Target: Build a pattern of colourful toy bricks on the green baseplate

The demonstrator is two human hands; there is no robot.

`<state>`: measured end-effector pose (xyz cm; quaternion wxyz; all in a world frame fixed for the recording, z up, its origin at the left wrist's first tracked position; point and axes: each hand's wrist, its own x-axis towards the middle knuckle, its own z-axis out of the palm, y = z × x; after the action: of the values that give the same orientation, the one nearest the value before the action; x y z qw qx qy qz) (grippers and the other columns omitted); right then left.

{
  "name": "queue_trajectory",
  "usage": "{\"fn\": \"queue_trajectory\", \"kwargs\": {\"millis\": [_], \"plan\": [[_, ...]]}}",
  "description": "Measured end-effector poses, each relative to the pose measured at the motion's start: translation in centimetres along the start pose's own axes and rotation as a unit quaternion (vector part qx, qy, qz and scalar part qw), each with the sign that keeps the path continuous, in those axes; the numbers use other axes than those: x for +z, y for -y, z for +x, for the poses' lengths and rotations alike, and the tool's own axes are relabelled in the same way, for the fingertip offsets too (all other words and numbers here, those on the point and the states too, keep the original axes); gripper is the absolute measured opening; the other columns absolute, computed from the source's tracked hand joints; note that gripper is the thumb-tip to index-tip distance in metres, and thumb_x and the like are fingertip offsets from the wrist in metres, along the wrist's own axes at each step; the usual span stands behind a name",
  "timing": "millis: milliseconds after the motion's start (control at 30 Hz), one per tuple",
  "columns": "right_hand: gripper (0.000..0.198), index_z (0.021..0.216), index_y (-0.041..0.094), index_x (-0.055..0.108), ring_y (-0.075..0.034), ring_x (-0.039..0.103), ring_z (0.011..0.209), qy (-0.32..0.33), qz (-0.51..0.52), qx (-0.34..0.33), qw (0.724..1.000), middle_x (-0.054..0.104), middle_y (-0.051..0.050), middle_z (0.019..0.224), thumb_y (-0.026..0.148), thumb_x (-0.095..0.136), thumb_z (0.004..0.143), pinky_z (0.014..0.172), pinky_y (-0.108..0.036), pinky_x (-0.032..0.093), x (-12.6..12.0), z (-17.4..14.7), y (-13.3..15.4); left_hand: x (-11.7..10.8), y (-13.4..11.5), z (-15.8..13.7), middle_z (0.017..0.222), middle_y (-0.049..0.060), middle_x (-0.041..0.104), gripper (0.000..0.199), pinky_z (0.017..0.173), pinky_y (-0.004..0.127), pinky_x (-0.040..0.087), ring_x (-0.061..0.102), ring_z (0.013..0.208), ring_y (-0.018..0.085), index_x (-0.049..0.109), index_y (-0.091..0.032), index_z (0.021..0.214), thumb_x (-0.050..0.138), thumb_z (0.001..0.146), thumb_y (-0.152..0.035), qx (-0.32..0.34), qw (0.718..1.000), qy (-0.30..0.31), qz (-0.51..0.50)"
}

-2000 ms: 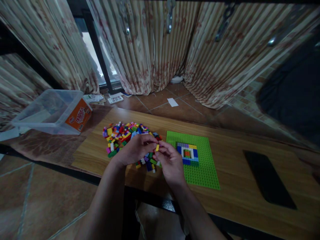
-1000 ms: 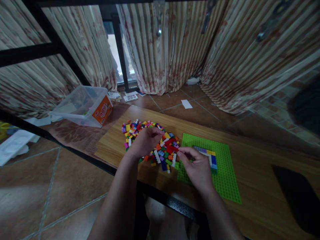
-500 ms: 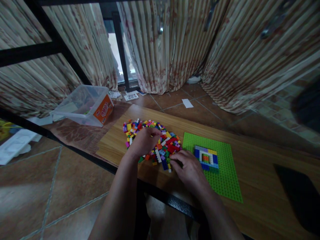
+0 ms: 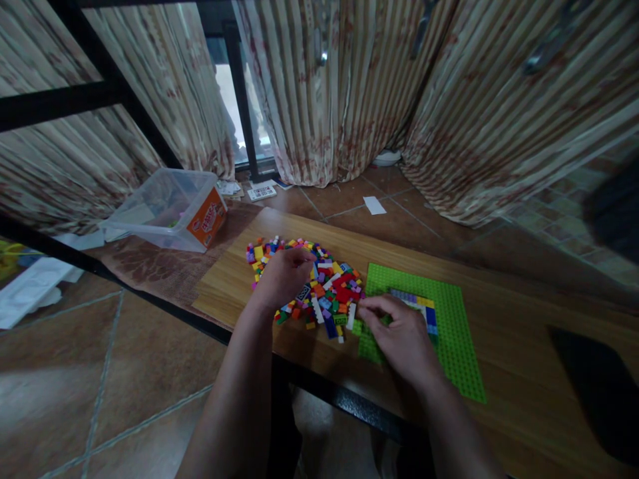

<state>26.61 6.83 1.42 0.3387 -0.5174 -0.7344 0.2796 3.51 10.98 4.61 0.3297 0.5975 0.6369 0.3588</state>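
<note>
A loose pile of small colourful toy bricks (image 4: 344, 286) lies on the wooden tabletop. Over the pile's middle is my left hand (image 4: 284, 276), its thumb and fingertips pinched together; whatever they hold is too small or hidden. My right hand (image 4: 402, 332) hovers above the left part of a green baseplate (image 4: 456, 339), thumb and forefinger drawn together beside the pile's right edge. What is between those fingertips I cannot make out. Partly covered by that hand, a low square build of blue, yellow and white bricks (image 4: 430, 320) sits on the baseplate.
A clear plastic box (image 4: 150, 229) with an orange label stands beyond the left end of the table (image 4: 319, 233). A flat black object (image 4: 594, 392) lies at the right. Dark metal frame bars (image 4: 344, 399) run along the front edge. Curtains hang behind.
My right hand has moved right, from the pile's edge to over the baseplate, covering more of the brick build. My left hand has shifted slightly left and away from me over the pile.
</note>
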Motion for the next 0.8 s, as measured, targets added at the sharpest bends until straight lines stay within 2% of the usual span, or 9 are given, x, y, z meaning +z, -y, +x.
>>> {"fn": "queue_trajectory", "kwargs": {"millis": [167,300,500,667,800], "plan": [[0.015,0.095,0.025,0.069,-0.017,0.062,0.079,0.097,-0.009,0.018,0.995,0.068,0.0,0.085,0.026,0.061,0.082,0.072,-0.031,0.046,-1.0,-0.4,-0.2,0.0,-0.1,0.0,0.061,-0.001,0.059,0.024,0.05,0.021,0.036,0.051,0.054,0.011,0.069,-0.013,0.086,0.051,0.076,-0.026,0.013,1.0,0.001,0.004],[0.025,0.101,0.027,0.068,-0.018,0.061,0.081,0.135,-0.061,-0.016,0.989,0.067,-0.001,0.088,0.021,0.067,0.076,0.071,-0.031,0.045,-1.0,-0.7,-0.3,0.1,-0.2,0.0,0.063,-0.001,0.061,0.023,0.051,0.021,0.038,0.053,0.056,0.012,0.069,-0.013,0.084,0.052,0.076,-0.027,0.017,1.0,0.002,0.018],[0.022,0.096,0.026,0.068,-0.019,0.059,0.078,0.113,-0.117,-0.041,0.986,0.065,0.0,0.082,0.016,0.065,0.077,0.073,-0.032,0.044,0.3,-0.4,-0.4,0.5,-0.4,-0.1,0.062,0.0,0.062,0.026,0.051,0.021,0.038,0.053,0.056,0.012,0.071,-0.013,0.088,0.053,0.076,-0.027,0.006,1.0,-0.004,0.018],[0.023,0.099,0.023,0.067,-0.02,0.06,0.079,0.063,-0.098,-0.043,0.992,0.067,-0.001,0.079,0.017,0.064,0.077,0.074,-0.033,0.045,2.1,0.0,-0.2,0.7,-0.7,-0.1,0.059,-0.001,0.058,0.028,0.049,0.021,0.036,0.049,0.053,0.011,0.071,-0.012,0.092,0.052,0.077,-0.027,-0.006,1.0,0.01,0.002],[0.023,0.1,0.025,0.068,-0.02,0.062,0.079,0.034,-0.07,-0.035,0.996,0.069,-0.001,0.079,0.02,0.063,0.078,0.075,-0.035,0.047,2.7,0.0,-0.1,0.7,-0.7,0.0,0.065,0.0,0.062,0.028,0.051,0.021,0.038,0.05,0.055,0.011,0.072,-0.012,0.091,0.053,0.076,-0.026,-0.002,1.0,0.018,-0.017]]}}
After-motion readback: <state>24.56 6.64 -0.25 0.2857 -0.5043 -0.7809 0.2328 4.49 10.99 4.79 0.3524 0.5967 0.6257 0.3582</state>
